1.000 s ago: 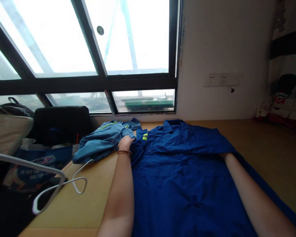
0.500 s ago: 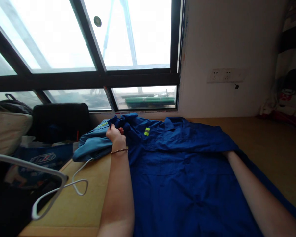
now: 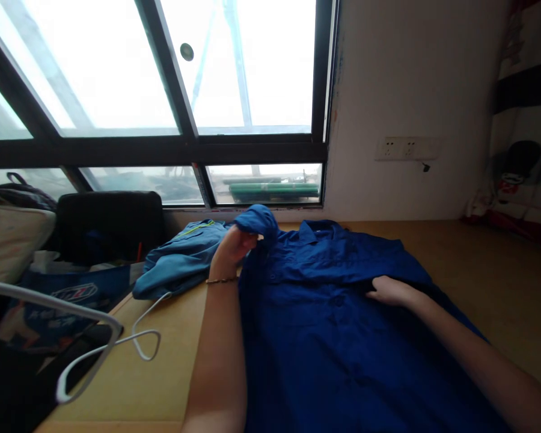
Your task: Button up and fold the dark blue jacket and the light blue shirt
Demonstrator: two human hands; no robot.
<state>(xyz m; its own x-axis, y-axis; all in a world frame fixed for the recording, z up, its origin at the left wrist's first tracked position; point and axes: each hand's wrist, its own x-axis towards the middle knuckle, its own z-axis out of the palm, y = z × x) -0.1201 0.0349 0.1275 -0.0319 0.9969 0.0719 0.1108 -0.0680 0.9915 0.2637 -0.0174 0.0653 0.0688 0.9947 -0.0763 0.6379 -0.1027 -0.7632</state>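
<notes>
A dark blue collared work shirt (image 3: 324,337) lies spread front up on the wooden table, its collar toward the window. My left hand (image 3: 237,243), with a bracelet at the wrist, is closed round a raised, bunched sleeve on the shirt's left side. On the right half of the chest, my right hand (image 3: 392,291) has its fingers pinched at a fold of the shirt; the cloth partly covers the fingertips. Beside my left hand lies a lighter blue folded garment (image 3: 180,258) with a yellow-green stripe.
A white cable (image 3: 137,337) loops over the table's left part (image 3: 162,385). Beyond that edge are a black chair back (image 3: 110,225) and a blue printed bag (image 3: 72,300). The window (image 3: 256,138) and a wall with sockets (image 3: 406,148) stand behind; a patterned curtain (image 3: 518,162) hangs at right.
My left hand has moved right, lifting and folding the sleeve inward; the yellow-green patch is now hidden. My right hand, covered by cloth before, has come into view further left on the chest.
</notes>
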